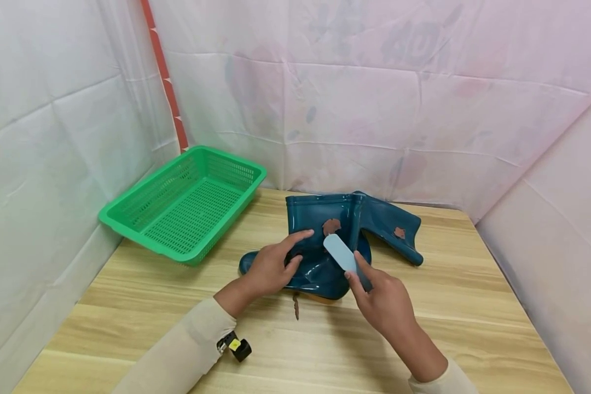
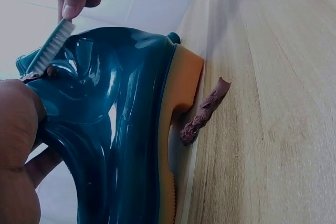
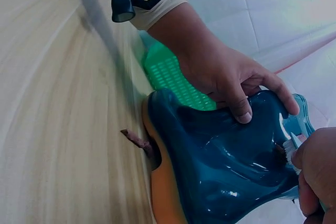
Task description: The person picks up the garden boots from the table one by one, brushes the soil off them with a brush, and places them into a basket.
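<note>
clearly, brush (image 1: pixel 340 252) in right hand (image 1: pixel 386 302), touching boot (image 1: pixel 320 266)

Smeared teal boot (image 1: pixel 320 271), lt-blue brush (image 1: pixel 341 253) agst it

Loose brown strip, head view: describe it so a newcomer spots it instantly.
On the wood-grain table, find the nearer teal rubber boot, right of the green basket. By its orange sole, on the camera's side, lies a thin, crumpled brown strip. Unlike the brown patches on the rubber, it lies on the wood.
</note>
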Motion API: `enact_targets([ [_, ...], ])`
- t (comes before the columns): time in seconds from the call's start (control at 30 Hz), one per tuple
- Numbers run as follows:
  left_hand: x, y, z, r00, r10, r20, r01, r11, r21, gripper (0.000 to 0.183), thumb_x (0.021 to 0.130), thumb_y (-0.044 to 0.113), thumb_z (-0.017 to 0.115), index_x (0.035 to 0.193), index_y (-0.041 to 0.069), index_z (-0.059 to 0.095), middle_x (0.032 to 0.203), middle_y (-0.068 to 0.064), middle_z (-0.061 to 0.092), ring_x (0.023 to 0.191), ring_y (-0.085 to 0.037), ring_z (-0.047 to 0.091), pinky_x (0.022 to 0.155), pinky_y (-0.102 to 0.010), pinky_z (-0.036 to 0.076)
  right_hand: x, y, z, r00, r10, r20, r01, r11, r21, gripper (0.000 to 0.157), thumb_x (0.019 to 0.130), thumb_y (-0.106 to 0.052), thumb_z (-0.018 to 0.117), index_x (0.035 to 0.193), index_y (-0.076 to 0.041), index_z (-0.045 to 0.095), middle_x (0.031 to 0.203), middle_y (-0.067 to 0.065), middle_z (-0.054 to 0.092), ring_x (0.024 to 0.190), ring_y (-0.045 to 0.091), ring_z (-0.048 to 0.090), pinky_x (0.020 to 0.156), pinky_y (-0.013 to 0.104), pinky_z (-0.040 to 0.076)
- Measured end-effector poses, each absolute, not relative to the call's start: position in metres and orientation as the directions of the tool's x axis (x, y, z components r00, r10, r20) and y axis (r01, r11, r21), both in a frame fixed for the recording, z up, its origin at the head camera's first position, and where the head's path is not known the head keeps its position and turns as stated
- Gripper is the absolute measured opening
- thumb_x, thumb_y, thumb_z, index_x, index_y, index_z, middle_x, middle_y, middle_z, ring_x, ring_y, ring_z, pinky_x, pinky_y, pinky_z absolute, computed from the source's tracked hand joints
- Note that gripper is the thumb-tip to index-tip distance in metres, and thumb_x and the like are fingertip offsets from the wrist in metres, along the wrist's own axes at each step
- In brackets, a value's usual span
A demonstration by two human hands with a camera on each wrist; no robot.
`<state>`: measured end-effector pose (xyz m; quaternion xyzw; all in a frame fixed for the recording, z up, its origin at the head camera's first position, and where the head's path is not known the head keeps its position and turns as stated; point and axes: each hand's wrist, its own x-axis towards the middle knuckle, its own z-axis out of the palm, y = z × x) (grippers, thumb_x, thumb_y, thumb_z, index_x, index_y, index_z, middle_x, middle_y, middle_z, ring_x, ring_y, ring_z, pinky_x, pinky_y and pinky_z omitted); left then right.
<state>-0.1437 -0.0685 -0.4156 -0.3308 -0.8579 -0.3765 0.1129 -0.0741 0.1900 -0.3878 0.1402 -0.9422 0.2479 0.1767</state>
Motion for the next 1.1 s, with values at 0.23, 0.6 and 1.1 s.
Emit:
enact_targets([
  [0.23,-0.143,-0.069,-0.415,-0.753,0.485,0.445,0.655,0.492,0.573,0.065,0.101,0.007,0.065,0.158,0.025,0.038,0.062,0.01,0.044,0.052,-0.004,0.044,0.054,-0.028,0.044,-0.071,0.193,-0.387,-0.87,-0.183,0.458,-0.393,0.819,-0.418,0.051,0.094,-0.018,0.077,0.14,0.0,0.062,0.097,0.02,0.075,0.078,0.028,0.073,0.061,0.038,0.058],
  [0.6,-0.142,-0.069,-0.414,-0.742,0.486,0.462,0.669,0.494,0.555,0.064,0.101,0.006,0.065,0.157,0.024,0.04,0.061,0.01,0.042,0.051,-0.004,0.043,0.051,-0.027,0.041,-0.085,0.186,-0.368,-0.84,-0.161,0.518,-0.401,0.828,-0.393,0.053,0.094,-0.018,0.077,0.141,0.0,0.061,0.104,0.025,0.073,0.081,0.035,0.072,0.062,0.047,0.058],
  [1.1,-0.143,-0.07,-0.415,-0.743,0.486,0.461,0.668,0.484,0.566,0.065,0.101,0.005,0.064,0.157,0.025,0.039,0.062,0.009,0.043,0.052,-0.004,0.044,0.052,-0.027,0.042,-0.082,0.186,-0.374,-0.894,-0.169,0.415,-0.343,0.853,-0.393,0.053,0.096,-0.021,0.076,0.143,-0.003,0.06,0.092,0.018,0.074,0.063,0.019,0.06,0.054,0.031,0.048],
])
